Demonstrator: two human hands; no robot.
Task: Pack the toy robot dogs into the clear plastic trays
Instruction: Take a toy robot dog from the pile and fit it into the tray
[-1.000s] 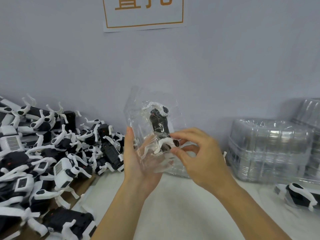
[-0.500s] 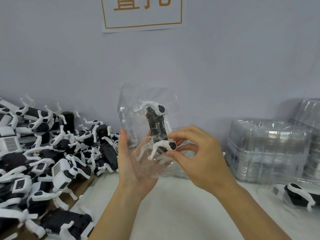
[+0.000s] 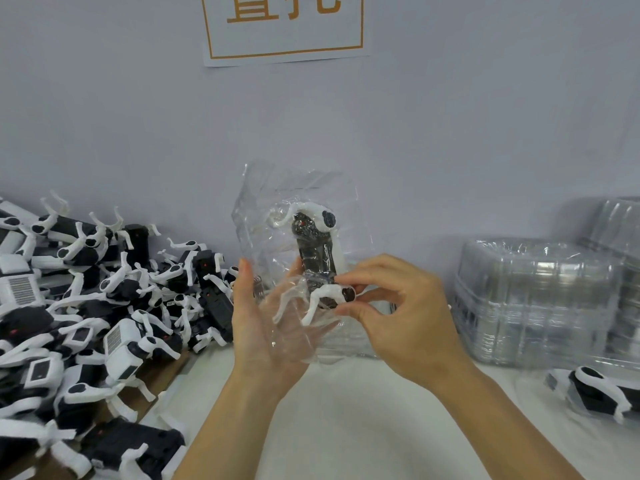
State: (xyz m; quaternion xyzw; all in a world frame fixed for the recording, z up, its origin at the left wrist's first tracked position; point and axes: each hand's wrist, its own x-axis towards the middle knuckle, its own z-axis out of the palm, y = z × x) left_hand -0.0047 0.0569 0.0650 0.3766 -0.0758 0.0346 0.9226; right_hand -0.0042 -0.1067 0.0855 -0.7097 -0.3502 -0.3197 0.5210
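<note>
A clear plastic tray [image 3: 277, 209] stands upright in front of me, above the table. A black-and-white toy robot dog [image 3: 313, 251] lies inside it, head end up. My left hand [image 3: 266, 327] supports the tray from behind and below, palm toward me, fingers straight. My right hand [image 3: 398, 313] pinches the dog's lower white leg joint [image 3: 341, 293] between thumb and fingers.
A large heap of loose toy dogs [image 3: 86, 306] fills the left side, reaching the wall. Stacks of clear trays [image 3: 540, 299] stand at the right by the wall. One packed dog [image 3: 602, 393] lies at the right edge. White table surface [image 3: 346, 427] lies below my hands.
The tray with the dog has shifted slightly left and tilted more upright. My right fingers stay on the dog's lower leg joint, which has turned a little.
</note>
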